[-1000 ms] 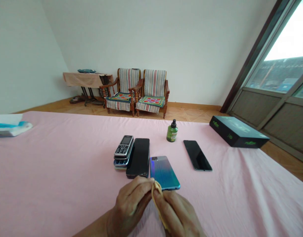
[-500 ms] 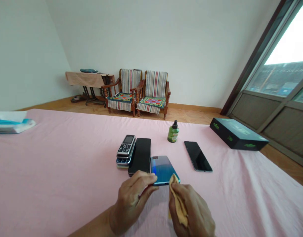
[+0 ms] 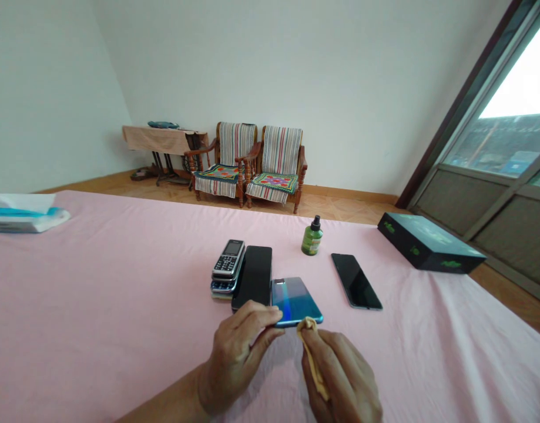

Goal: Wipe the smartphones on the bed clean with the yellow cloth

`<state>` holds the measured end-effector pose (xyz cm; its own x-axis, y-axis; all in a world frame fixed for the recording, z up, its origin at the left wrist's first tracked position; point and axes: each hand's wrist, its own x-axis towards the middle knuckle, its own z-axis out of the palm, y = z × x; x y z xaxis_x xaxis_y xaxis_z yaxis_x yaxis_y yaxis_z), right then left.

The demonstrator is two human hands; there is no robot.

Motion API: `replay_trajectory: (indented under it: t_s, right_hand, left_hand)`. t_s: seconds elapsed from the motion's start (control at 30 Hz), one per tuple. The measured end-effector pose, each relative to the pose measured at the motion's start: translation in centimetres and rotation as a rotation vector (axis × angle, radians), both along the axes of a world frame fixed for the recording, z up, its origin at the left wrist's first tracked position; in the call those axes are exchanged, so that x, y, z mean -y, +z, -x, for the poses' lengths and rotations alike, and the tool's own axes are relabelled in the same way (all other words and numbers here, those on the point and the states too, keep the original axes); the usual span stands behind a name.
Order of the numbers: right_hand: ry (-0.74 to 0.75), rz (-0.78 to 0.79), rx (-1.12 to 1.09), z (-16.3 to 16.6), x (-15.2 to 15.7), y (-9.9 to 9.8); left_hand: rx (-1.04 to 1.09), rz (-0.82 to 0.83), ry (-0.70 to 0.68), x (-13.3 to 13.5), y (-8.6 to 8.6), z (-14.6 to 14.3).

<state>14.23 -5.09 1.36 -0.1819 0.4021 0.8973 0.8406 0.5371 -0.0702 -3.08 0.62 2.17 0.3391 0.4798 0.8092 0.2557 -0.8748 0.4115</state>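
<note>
Pinning blue phone (image 3: pixel 294 299) near worktop (image 3: pixel 97 282) front edge, left hand (image 3: pixel 238 346) fingers pressed on its near corner. Right hand (image 3: pixel 340 376) fingers pinched shut on yellow cloth (image 3: pixel 311 358), touching phone's near edge. Best keep phone flat, wipe with light even strokes. Green spray bottle (image 3: pixel 312 236) upright toward far edge, contents unclear. Black box (image 3: pixel 428 249) at right edge closed.

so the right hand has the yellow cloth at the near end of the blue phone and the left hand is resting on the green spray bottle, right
Not quite. In the head view the left hand is not on the green spray bottle, which stands untouched farther back on the pink tablecloth. Its fingers sit on the near end of the blue phone. The rest holds: the right hand has the yellow cloth at that same end.
</note>
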Motion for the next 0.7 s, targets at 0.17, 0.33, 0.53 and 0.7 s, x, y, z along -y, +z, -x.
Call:
replay_trajectory:
  t_s: [0.17, 0.33, 0.53, 0.7]
  right_hand:
    - [0.017, 0.002, -0.017, -0.15, 0.0, 0.37]
    - [0.038, -0.018, 0.035, -0.21, -0.04, 0.33]
    - [0.042, 0.008, 0.073, -0.02, -0.05, 0.26]
    - [0.024, -0.004, 0.065, 0.07, 0.06, 0.42]
  left_hand:
    - [-0.005, 0.014, -0.024, 0.04, -0.27, 0.08]
    - [-0.011, 0.021, -0.024, 0.22, -0.27, 0.01]
    - [-0.048, -0.048, 0.016, 0.14, 0.17, -0.11]
    - [-0.045, -0.051, 0.012, 0.08, 0.26, -0.18]
